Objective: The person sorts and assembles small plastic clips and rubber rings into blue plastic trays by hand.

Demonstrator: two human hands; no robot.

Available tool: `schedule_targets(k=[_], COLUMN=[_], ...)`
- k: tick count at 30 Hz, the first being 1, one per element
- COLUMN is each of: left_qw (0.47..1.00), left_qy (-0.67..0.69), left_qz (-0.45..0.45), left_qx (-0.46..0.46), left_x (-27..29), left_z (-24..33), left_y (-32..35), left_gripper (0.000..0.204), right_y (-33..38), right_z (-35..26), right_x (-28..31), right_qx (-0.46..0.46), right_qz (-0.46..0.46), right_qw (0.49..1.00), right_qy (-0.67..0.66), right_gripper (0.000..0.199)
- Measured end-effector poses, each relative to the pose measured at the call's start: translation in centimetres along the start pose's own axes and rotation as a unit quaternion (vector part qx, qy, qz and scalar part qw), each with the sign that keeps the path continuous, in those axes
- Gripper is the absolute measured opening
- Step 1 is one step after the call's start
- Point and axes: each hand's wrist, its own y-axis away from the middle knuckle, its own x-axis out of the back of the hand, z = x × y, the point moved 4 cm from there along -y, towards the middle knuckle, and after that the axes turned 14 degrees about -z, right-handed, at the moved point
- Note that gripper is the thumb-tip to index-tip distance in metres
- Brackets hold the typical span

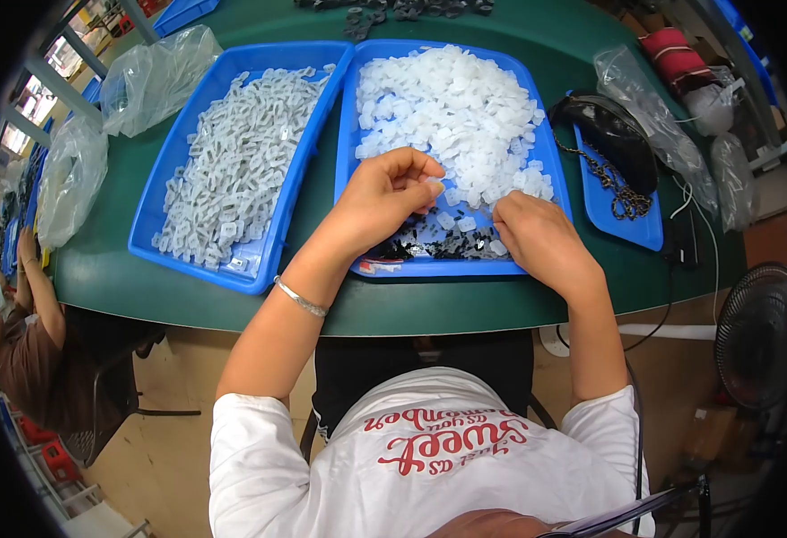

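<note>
Right tray [550, 157]: blue plastic, smooth, slight gloss.
White pieces [452, 108]: translucent plastic, milky, soft sheen.
Black bits [429, 242]: dark, shiny (too small to tell the material).
Left tray [156, 211]: same glossy blue plastic.
Grey pieces [236, 157]: cloudy, matt-looking plastic.
Table [465, 305]: green, matt, smooth.
Bags [147, 81]: thin clear film, crinkled, glinting.
Bracelet [301, 298]: silvery metal.
Chain [613, 184]: dull metal.

The scene is viewed steeply downward from a single fisheye camera worn on the head, close above the left hand [384, 193] and right hand [537, 235], with the green table [447, 309] faced beyond them, the forearms entering from below, and straight edges bent toward the rim.
</note>
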Motion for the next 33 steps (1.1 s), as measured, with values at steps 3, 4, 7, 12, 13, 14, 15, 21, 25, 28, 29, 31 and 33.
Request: schedule_targets(k=[3, 4, 7, 12, 13, 14, 15, 21, 25, 28, 29, 31, 33], left_qw=[1.0, 1.0, 1.0, 1.0, 1.0, 1.0, 1.0, 1.0, 0.999, 0.999, 0.999, 1.0, 1.0], left_qy=[-0.007, -0.008, 0.0, 0.0, -0.004, -0.003, 0.003, 0.008, 0.028, 0.042, 0.04, -0.004, 0.002], left_qz=[-0.002, -0.004, 0.004, -0.004, -0.008, -0.008, -0.008, -0.004, -0.007, -0.02, -0.017, -0.026, -0.027], left_qx=[-0.002, -0.002, 0.014, 0.011, 0.006, 0.007, 0.01, 0.017, 0.028, 0.022, 0.021, 0.001, 0.001], left_x=[0.1, 0.1, 0.0, 0.0, 0.0, 0.0, -0.1, -0.1, 0.0, -0.2, 0.0, 0.0, -0.1], left_z=[0.0, 0.0, 0.1, -0.2, -0.3, -0.3, -0.1, -0.1, -0.3, -0.5, -0.8, -0.8, -0.7], left_y=[0.0, 0.0, 0.2, 0.1, 0.0, 0.1, 0.1, 0.1, 0.0, 0.1, 0.1, 0.0, 0.0], left_gripper=[0.018, 0.018, 0.018, 0.019, 0.019, 0.019, 0.017, 0.015, 0.015, 0.019, 0.019, 0.024, 0.027], right_y=[-0.3, -0.4, -0.5, -0.3, -0.3, -0.3, -0.3, -0.3, -0.4, -1.0, -1.4, -2.0, -2.6], right_z=[0.1, 0.1, 0.3, 0.4, 0.4, 0.5, 0.5, 0.6, 0.1, -0.7, -0.9, -0.9, -0.9], right_x=[0.1, 0.1, 0.3, 0.4, 0.4, 0.3, 0.3, 0.1, 1.6, 2.1, 1.9, 1.2, 0.7], right_qx=[-0.003, -0.006, 0.003, 0.004, 0.009, 0.008, 0.006, 0.02, -0.003, -0.019, -0.015, -0.003, 0.003], right_qz=[-0.01, -0.02, -0.018, -0.02, -0.021, -0.022, -0.026, -0.012, 0.044, 0.059, 0.06, 0.056, 0.054], right_qw=[1.0, 0.999, 0.998, 0.997, 0.996, 0.996, 0.996, 0.998, 0.993, 0.949, 0.948, 0.868, 0.856], right_qy=[-0.015, -0.028, -0.063, -0.079, -0.082, -0.082, -0.084, -0.06, -0.108, -0.31, -0.311, -0.494, -0.514], right_gripper=[0.007, 0.007, 0.009, 0.011, 0.012, 0.012, 0.011, 0.01, 0.012, 0.017, 0.017, 0.021, 0.021])
